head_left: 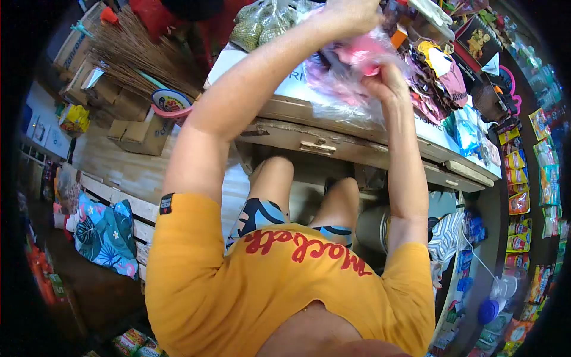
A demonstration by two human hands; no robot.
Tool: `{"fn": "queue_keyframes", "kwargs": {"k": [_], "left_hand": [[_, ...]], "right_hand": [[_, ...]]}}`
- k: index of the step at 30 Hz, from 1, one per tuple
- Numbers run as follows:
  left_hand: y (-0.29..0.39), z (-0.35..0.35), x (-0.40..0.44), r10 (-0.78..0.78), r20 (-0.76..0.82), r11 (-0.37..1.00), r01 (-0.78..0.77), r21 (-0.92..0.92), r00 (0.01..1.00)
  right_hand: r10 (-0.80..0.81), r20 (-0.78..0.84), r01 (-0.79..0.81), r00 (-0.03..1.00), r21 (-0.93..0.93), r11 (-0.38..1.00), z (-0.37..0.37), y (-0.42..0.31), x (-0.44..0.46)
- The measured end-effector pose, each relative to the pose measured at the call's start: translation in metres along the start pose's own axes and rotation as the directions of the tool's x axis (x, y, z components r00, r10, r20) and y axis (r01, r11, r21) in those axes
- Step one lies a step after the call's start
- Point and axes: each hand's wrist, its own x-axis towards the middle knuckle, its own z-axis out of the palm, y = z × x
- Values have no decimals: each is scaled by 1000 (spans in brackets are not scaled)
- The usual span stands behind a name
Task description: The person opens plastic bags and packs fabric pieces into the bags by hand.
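Note:
My right hand [389, 84] grips a pink item in clear plastic [364, 52] above the table, its fingers closed on the plastic. Higher in the view and crossing from the left, my left hand [352, 15] is closed just above that pink item; what its fingers hold is hidden. Crumpled clear plastic bags [348, 98] with pink and purple contents lie beneath both hands. Bags of green beans [262, 27] sit by my left forearm. A pile of dark and pink packets [425, 95] lies beyond my right hand.
The worn wooden table [285, 134] has a drawer facing my knees. Stick brooms [143, 53], a pink-rimmed basin [169, 104] and cardboard boxes [143, 134] stand at the left. Hanging snack packets [516, 178] line the right side. A blue wrapped bundle [467, 131] rests at the table's right.

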Motion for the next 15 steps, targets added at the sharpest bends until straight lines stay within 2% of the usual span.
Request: {"fn": "queue_keyframes", "kwargs": {"k": [1,2,5,7,8,11,12,15], "left_hand": [[-13,22,-3,52,21,999,-52,6,998],[-23,37,-5,15,359,994,26,-109,933],[-14,45,-50,115,454,972,-195,134,883],[-4,40,-63,77,543,964,-200,172,836],[-7,50,-65,73,512,964,-191,183,856],[4,43,-59,24,559,968,-159,193,829],[3,45,-56,28,553,969,-158,189,833],[3,47,-50,42,602,973,-169,155,797]], "right_hand": [[60,-47,-59,997,24,998,9,3,-2],[64,24,-63,998,-44,997,-1,4,2],[11,98,26,995,-365,931,3,-11,-36],[-60,77,90,995,-478,874,0,-17,-63],[-100,62,118,993,-530,840,-4,-20,-74],[-241,-21,164,970,-679,716,-23,-31,-93],[-350,33,276,936,-686,673,-29,-29,-92],[-587,269,482,763,-843,239,-25,-22,-82]]}}
